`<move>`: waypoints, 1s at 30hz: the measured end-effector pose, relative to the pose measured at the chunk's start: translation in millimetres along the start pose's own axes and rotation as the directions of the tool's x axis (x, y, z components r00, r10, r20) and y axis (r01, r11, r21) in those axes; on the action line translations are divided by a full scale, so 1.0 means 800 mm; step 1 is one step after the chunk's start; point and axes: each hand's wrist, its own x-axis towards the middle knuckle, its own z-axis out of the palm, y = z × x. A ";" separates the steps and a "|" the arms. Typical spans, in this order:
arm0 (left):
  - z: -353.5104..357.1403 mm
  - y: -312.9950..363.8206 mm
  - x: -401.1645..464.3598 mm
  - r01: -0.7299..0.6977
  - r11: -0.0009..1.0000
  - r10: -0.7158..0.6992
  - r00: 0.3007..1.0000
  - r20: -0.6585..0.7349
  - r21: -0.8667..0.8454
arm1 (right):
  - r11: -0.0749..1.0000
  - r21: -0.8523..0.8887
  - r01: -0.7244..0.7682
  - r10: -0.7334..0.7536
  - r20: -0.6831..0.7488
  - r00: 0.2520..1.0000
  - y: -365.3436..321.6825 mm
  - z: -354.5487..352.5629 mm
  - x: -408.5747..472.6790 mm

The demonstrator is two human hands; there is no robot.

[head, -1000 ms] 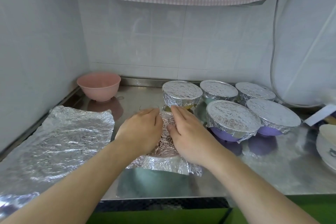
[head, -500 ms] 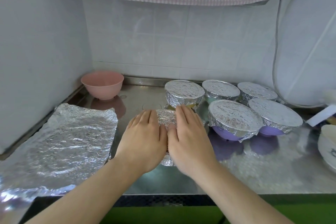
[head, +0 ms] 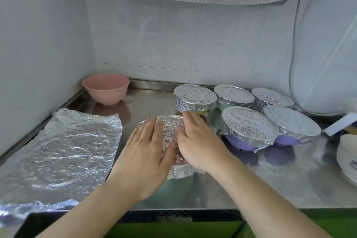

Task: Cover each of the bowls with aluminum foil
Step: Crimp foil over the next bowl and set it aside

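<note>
We saw the scene under soft, even, cool light, bright enough to read every surface, with no hard-edged shadows anywhere. The steel counter [head: 289, 176] gave blurred reflections: a pink smear under the pink bowl [head: 105, 89] and purple ones under the purple bowls [head: 239, 144]. Foil lids [head: 249, 121] and the loose foil sheet [head: 63, 150] sparkled with small crinkle highlights, brightest at the sheet's near left corner, where the glare nearly washed out. Both hands [head: 146, 149] cast only faint shade on the foil beneath. The wide lens bowed the walls and the counter edge, and the corners looked stretched and a little soft; the middle stayed sharp.
</note>
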 end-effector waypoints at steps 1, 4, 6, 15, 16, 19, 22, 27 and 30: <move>0.000 0.001 -0.001 0.000 1.000 0.000 1.000 0.002 -0.003 | 1.000 -0.015 -0.012 0.012 0.023 1.000 0.000 0.001 0.007; -0.009 0.002 0.001 0.037 0.992 -0.042 0.998 -0.044 -0.123 | 0.998 -0.046 0.042 -0.039 0.060 0.997 -0.002 -0.003 0.011; -0.014 -0.004 0.005 0.066 0.983 -0.075 0.996 -0.047 -0.171 | 0.996 -0.025 0.091 -0.088 0.119 0.989 -0.006 -0.013 0.009; 0.000 -0.011 0.016 0.043 0.992 -0.037 0.998 0.053 -0.115 | 0.994 -0.099 0.056 -0.046 0.098 0.994 -0.014 0.000 0.025; -0.003 -0.011 0.016 0.080 0.982 -0.077 0.997 0.027 -0.171 | 0.997 -0.054 0.056 -0.051 0.095 0.994 -0.013 -0.001 0.025; -0.005 -0.008 0.015 0.079 0.981 -0.088 0.995 -0.045 -0.180 | 0.998 0.058 0.026 -0.029 0.042 0.999 -0.009 -0.006 0.014; -0.008 -0.004 0.012 0.064 0.988 -0.066 0.998 -0.007 -0.143 | 1.000 -0.001 -0.029 0.029 0.001 1.000 0.000 0.008 0.000; -0.028 -0.006 0.035 -0.024 1.000 0.021 0.991 0.134 0.020 | 1.000 0.004 -0.001 0.001 0.006 1.000 0.006 0.013 0.001; -0.025 -0.006 0.060 -0.103 0.994 0.093 0.971 0.220 0.034 | 0.996 0.085 0.038 -0.035 -0.029 0.999 0.001 0.005 0.001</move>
